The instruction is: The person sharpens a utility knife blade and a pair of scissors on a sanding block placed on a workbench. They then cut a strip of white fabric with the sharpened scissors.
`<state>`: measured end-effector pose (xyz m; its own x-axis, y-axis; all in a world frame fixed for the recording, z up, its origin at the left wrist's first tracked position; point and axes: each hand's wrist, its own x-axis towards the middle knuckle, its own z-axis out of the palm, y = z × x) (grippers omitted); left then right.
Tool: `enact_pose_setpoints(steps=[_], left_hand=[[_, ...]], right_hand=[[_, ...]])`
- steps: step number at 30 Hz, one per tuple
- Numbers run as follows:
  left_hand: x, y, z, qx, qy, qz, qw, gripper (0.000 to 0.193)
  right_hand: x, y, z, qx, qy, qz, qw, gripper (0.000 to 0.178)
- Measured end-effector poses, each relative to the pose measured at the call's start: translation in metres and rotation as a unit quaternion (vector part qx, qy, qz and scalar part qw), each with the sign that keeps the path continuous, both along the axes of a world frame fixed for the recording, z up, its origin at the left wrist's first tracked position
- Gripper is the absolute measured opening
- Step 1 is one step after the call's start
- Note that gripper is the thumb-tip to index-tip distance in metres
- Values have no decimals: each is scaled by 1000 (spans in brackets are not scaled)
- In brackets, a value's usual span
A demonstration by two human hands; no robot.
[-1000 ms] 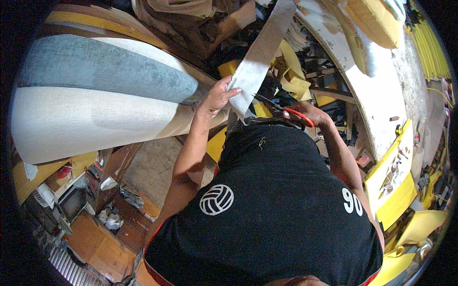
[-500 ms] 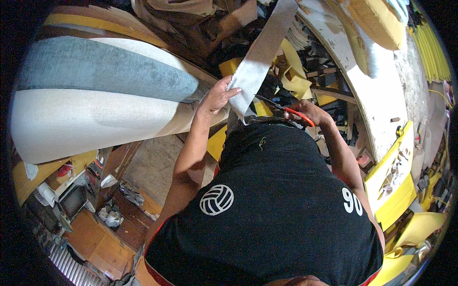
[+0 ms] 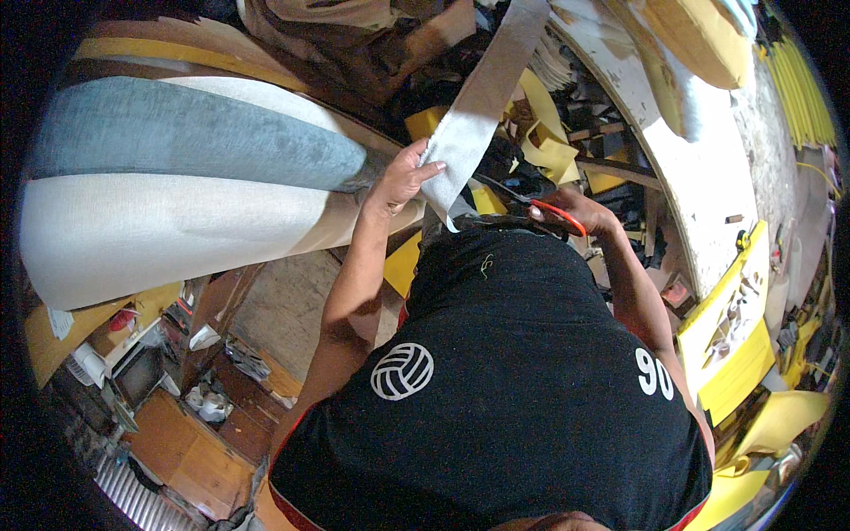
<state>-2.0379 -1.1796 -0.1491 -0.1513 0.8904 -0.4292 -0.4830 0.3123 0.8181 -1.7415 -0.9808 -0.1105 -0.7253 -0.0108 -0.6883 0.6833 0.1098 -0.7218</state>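
My left hand [image 3: 403,181] pinches the left edge of a long strip of pale grey fabric [image 3: 474,115], thumb lying on top of it. The strip runs up and away to the top of the view, and its near end tapers to a point in front of my black shirt. In my right hand [image 3: 580,211] is a pair of scissors with red-orange handles [image 3: 558,215]. Their dark blades point left toward the strip's near right edge. Whether the blades touch the fabric I cannot tell. The fingers under the handles are partly hidden.
Large rolls of blue-grey fabric [image 3: 204,128] and cream fabric [image 3: 177,230] lie at the left. Beyond my right hand is a heap of yellow foam scraps [image 3: 549,150]. A curved white board [image 3: 682,168] and yellow sheets [image 3: 735,363] stand at the right. Wooden furniture [image 3: 190,451] is lower left.
The scissors' blades look spread wider apart than before. My left hand and the fabric strip have shifted very slightly left.
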Motion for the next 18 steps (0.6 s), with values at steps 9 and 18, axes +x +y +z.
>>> enact_pose_setpoints(steps=[9, 18], left_hand=[[3, -2, -3, -12, 18, 7, 1000, 36], [-12, -18, -78, -143, 224, -87, 960, 33]], right_hand=[[-7, -2, 4, 60, 41, 10, 997, 62], [95, -2, -113, 274, -79, -65, 956, 53]])
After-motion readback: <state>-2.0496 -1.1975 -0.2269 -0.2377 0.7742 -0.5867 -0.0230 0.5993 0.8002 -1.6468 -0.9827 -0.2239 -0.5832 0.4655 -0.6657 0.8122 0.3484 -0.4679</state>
